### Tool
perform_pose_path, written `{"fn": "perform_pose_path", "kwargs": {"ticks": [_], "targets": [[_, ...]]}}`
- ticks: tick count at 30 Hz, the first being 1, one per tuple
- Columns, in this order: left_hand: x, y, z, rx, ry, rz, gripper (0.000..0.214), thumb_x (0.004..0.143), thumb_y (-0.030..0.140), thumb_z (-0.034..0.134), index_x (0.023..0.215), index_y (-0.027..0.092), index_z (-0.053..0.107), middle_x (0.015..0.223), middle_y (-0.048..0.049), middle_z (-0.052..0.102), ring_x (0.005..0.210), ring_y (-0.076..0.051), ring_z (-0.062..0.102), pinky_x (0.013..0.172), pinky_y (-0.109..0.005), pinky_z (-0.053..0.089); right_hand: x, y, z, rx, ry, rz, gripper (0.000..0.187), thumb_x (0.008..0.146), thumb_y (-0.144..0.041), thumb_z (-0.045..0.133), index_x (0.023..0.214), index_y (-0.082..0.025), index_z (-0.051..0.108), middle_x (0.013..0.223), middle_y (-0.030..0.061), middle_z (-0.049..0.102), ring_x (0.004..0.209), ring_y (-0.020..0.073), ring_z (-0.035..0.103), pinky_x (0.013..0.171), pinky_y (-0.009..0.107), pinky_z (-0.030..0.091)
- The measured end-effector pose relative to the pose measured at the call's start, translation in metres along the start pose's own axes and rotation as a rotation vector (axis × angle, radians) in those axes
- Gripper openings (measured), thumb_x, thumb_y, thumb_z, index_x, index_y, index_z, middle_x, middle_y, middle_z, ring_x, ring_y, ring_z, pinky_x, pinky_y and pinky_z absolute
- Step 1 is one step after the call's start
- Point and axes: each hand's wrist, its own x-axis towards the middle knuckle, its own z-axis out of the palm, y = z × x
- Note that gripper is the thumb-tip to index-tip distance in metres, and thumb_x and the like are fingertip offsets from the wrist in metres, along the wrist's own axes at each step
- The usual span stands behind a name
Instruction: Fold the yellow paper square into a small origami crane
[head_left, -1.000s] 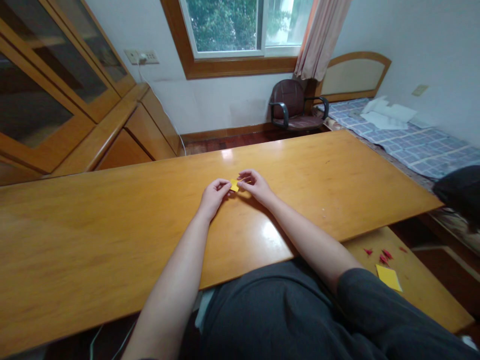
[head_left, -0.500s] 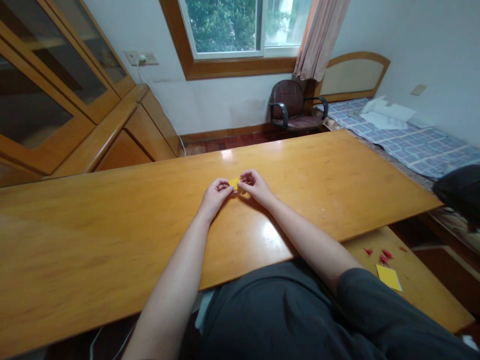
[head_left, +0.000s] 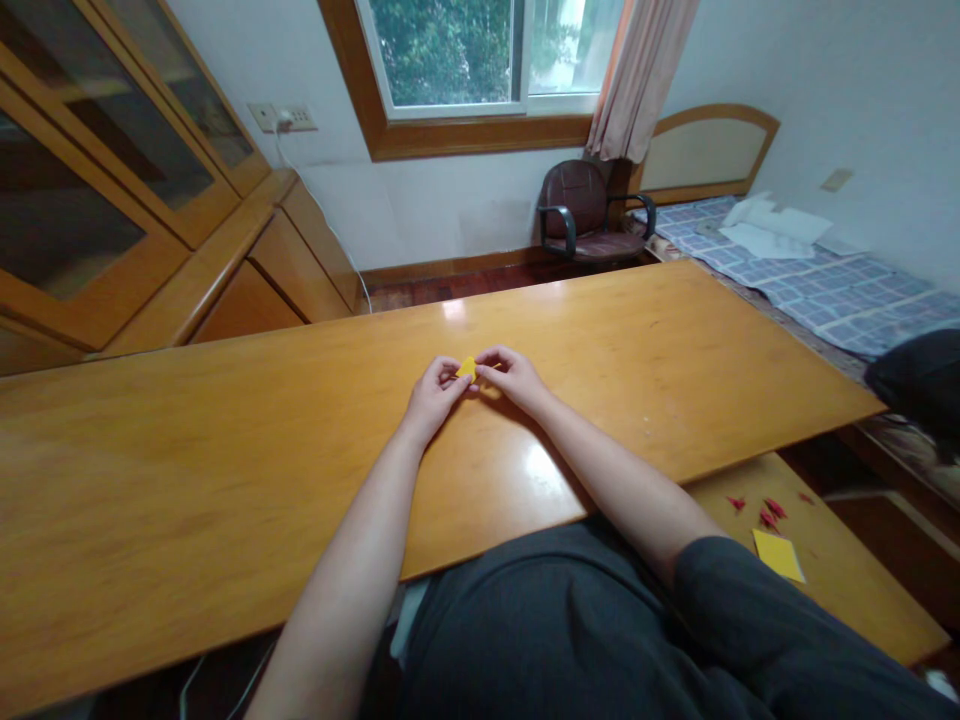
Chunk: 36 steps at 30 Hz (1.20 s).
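A small piece of folded yellow paper (head_left: 468, 368) is pinched between my two hands, just above the wooden table (head_left: 247, 450). My left hand (head_left: 436, 390) grips its left and lower side, thumb pressed against the front. On the other side, my right hand (head_left: 511, 376) holds the right edge between thumb and forefinger. The paper shows a pointed top. Its back and the fingers behind it are hidden.
On a lower board (head_left: 847, 590) at the right lie a stack of yellow paper squares (head_left: 778, 556) and several small red folded-paper pieces (head_left: 769, 518). A brown armchair (head_left: 577, 210) stands beyond the table, near a bed (head_left: 817, 290). A wooden cabinet (head_left: 150, 270) is at the left.
The yellow paper has gone from a flatter, strip-like outline to a pointed one. My right hand has shifted slightly down; my left hand stays nearly in place.
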Motion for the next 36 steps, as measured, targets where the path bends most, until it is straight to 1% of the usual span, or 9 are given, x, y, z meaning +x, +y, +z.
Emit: {"fn": "perform_pose_path", "kwargs": {"ticks": [5, 10, 16, 18, 23, 26, 29, 32, 36], "targets": [[-0.001, -0.002, -0.001, 0.128, 0.006, 0.056, 0.030, 0.075, 0.043, 0.071, 0.088, 0.020, 0.056, 0.084, -0.0005, 0.068, 0.077, -0.016, 0.069, 0.075, -0.028, 0.053, 0.000, 0.000, 0.000, -0.035, -0.012, -0.011, 0.028, 0.073, -0.043, 0.071, 0.085, -0.018, 0.066, 0.084, 0.0027, 0.068, 0.075, 0.0145, 0.061, 0.073, 0.029, 0.050], [-0.003, 0.004, -0.002, 0.360, 0.051, 0.164, 0.023, 0.080, 0.041, 0.067, 0.087, 0.020, 0.061, 0.081, -0.0001, 0.066, 0.075, -0.015, 0.064, 0.073, -0.026, 0.050, 0.001, -0.001, -0.001, -0.099, -0.014, -0.062, 0.023, 0.078, -0.041, 0.068, 0.082, -0.018, 0.066, 0.083, 0.0023, 0.067, 0.078, 0.0153, 0.061, 0.075, 0.029, 0.048], [-0.005, 0.014, -0.004, 0.396, 0.055, 0.277, 0.021, 0.084, 0.040, 0.063, 0.086, 0.019, 0.066, 0.089, -0.0040, 0.066, 0.083, -0.016, 0.063, 0.077, -0.027, 0.050, 0.001, -0.002, -0.002, -0.190, -0.046, -0.159, 0.019, 0.083, -0.038, 0.063, 0.081, -0.018, 0.064, 0.085, 0.0028, 0.065, 0.081, 0.0158, 0.060, 0.076, 0.030, 0.046], [-0.006, 0.015, -0.005, 0.409, 0.069, 0.270, 0.022, 0.084, 0.041, 0.063, 0.084, 0.019, 0.067, 0.087, -0.0038, 0.066, 0.082, -0.016, 0.063, 0.077, -0.028, 0.050, 0.000, -0.003, -0.002, -0.234, -0.073, -0.186, 0.018, 0.085, -0.036, 0.062, 0.082, -0.019, 0.064, 0.085, 0.0029, 0.065, 0.082, 0.0161, 0.059, 0.075, 0.030, 0.046], [-0.005, 0.013, -0.005, 0.404, 0.102, 0.183, 0.023, 0.081, 0.042, 0.066, 0.084, 0.019, 0.066, 0.083, -0.0030, 0.068, 0.077, -0.016, 0.063, 0.077, -0.028, 0.050, -0.003, -0.006, -0.002, -0.298, -0.099, -0.215, 0.014, 0.086, -0.032, 0.060, 0.083, -0.018, 0.063, 0.086, 0.0033, 0.063, 0.082, 0.0161, 0.058, 0.074, 0.029, 0.045], [-0.004, 0.009, -0.005, 0.315, 0.100, 0.166, 0.027, 0.077, 0.040, 0.070, 0.094, 0.019, 0.065, 0.087, -0.0028, 0.068, 0.079, -0.015, 0.064, 0.077, -0.028, 0.051, -0.004, -0.006, -0.002, -0.316, -0.095, -0.229, 0.012, 0.087, -0.029, 0.058, 0.085, -0.018, 0.063, 0.086, 0.0032, 0.063, 0.083, 0.0159, 0.059, 0.074, 0.029, 0.045], [-0.002, 0.005, -0.005, 0.280, 0.059, 0.167, 0.034, 0.077, 0.038, 0.071, 0.105, 0.021, 0.066, 0.088, -0.0019, 0.067, 0.080, -0.015, 0.063, 0.077, -0.027, 0.050, -0.003, -0.004, -0.002, -0.325, -0.097, -0.250, 0.012, 0.088, -0.028, 0.057, 0.087, -0.018, 0.064, 0.087, 0.0032, 0.064, 0.084, 0.0154, 0.059, 0.076, 0.029, 0.045], [-0.001, 0.002, -0.007, 0.316, 0.032, 0.164, 0.030, 0.078, 0.038, 0.069, 0.103, 0.021, 0.068, 0.087, -0.0015, 0.066, 0.079, -0.014, 0.062, 0.075, -0.026, 0.050, -0.002, -0.003, -0.002, -0.317, -0.088, -0.256, 0.014, 0.088, -0.028, 0.057, 0.088, -0.017, 0.065, 0.087, 0.0036, 0.065, 0.083, 0.0152, 0.059, 0.077, 0.029, 0.046], [-0.001, 0.002, -0.007, 0.306, 0.039, 0.147, 0.027, 0.078, 0.040, 0.070, 0.095, 0.019, 0.069, 0.085, -0.0021, 0.068, 0.077, -0.015, 0.062, 0.073, -0.026, 0.050, -0.002, -0.004, -0.001, -0.301, -0.078, -0.237, 0.015, 0.087, -0.029, 0.059, 0.089, -0.017, 0.067, 0.088, 0.0037, 0.067, 0.084, 0.0153, 0.060, 0.078, 0.029, 0.046]]}}
